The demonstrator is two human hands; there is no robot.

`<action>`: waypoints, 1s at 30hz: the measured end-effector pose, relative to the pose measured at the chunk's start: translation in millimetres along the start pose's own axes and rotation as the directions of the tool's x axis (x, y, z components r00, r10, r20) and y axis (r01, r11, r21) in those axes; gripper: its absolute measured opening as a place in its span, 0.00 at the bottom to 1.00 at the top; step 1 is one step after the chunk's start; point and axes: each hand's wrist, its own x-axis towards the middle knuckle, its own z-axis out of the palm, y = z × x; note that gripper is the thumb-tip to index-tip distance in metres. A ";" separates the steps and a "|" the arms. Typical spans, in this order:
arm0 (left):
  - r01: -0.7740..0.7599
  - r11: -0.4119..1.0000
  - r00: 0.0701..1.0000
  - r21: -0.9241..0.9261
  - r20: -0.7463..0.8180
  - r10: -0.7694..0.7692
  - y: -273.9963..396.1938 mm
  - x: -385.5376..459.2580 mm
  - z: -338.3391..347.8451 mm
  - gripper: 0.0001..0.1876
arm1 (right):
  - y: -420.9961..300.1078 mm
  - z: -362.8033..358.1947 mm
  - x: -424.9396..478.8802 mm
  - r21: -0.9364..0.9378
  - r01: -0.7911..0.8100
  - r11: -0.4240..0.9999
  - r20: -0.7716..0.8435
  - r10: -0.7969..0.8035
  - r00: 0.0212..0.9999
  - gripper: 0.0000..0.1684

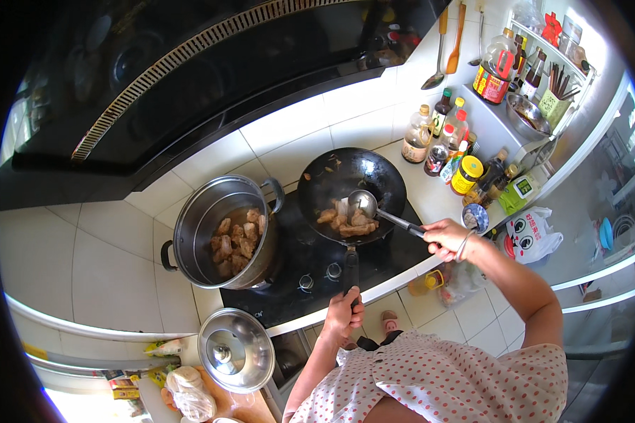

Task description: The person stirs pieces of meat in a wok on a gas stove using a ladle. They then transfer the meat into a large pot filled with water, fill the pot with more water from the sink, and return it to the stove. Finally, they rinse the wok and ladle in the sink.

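My left hand [344, 313] is closed around the black handle of a wok [317, 180], which sits on the right side of a black glass hob. In my right hand [447, 240] is a metal ladle [364, 203] with a black grip. Its bowl rests inside the wok, touching browned chunks of meat [355, 228] gathered at the near side. Left of the wok stands a deep steel pot [190, 222] holding more browned meat pieces [237, 248]. A steel and glass lid [236, 351] lies below the pot, near the hob's front left corner.
Sauce bottles [417, 135], a yellow-lidded jar [466, 174] and a small blue-patterned bowl [474, 218] stand right of the wok. A range hood [233, 95] hangs above the hob. Two hob knobs [306, 283] lie near my left hand. Bagged food [190, 394] is at lower left.
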 end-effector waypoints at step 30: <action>0.014 1.000 1.000 -0.003 0.025 -0.014 3.7 0.4 -1.5 0.14 | 32.4 0.1 -13.7 0.531 -0.147 0.834 0.298 -0.022 0.954 0.10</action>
